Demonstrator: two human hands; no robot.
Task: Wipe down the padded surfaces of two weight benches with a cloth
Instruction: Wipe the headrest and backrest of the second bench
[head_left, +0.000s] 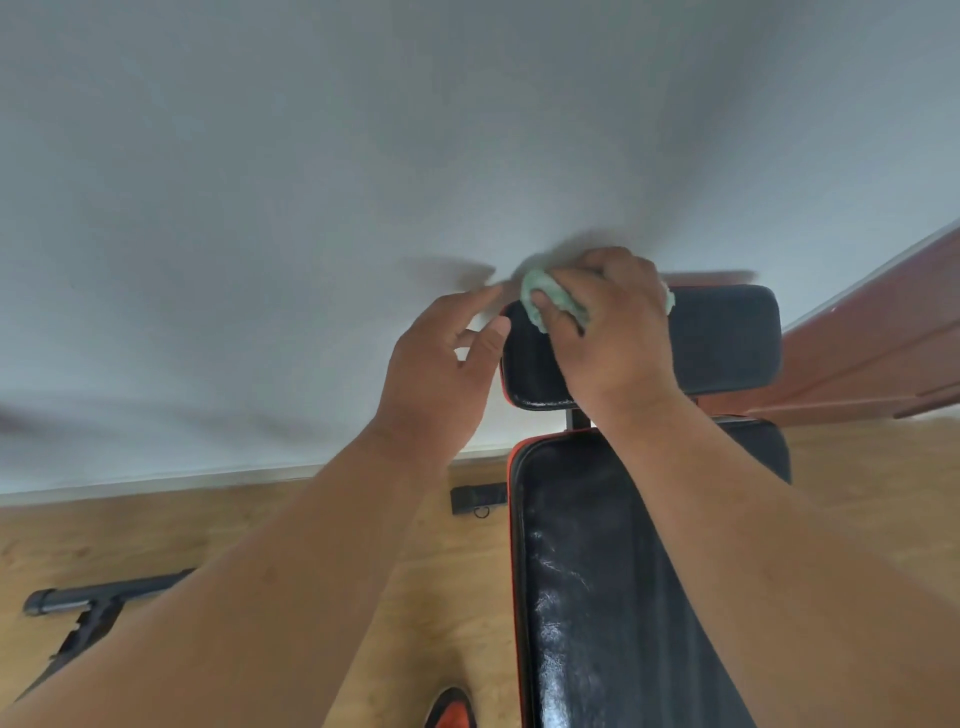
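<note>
A black padded weight bench with red edging runs away from me; its long back pad (597, 597) shines in the lower right. Beyond it sits the smaller headrest pad (727, 343). My right hand (608, 332) grips a crumpled pale green cloth (545, 299) and presses it onto the left top of the headrest pad. My left hand (441, 374) hovers at the pad's left end with its fingers loosely spread, the fingertips near the pad's edge; I cannot tell whether they touch it.
A white wall (311, 182) stands right behind the bench. A wooden floor (208, 530) lies below. A dark metal frame part (98, 597) lies at lower left. A reddish-brown door (893, 353) stands at right. A black strap piece (478, 499) and a red-black shoe (449, 709) are also near.
</note>
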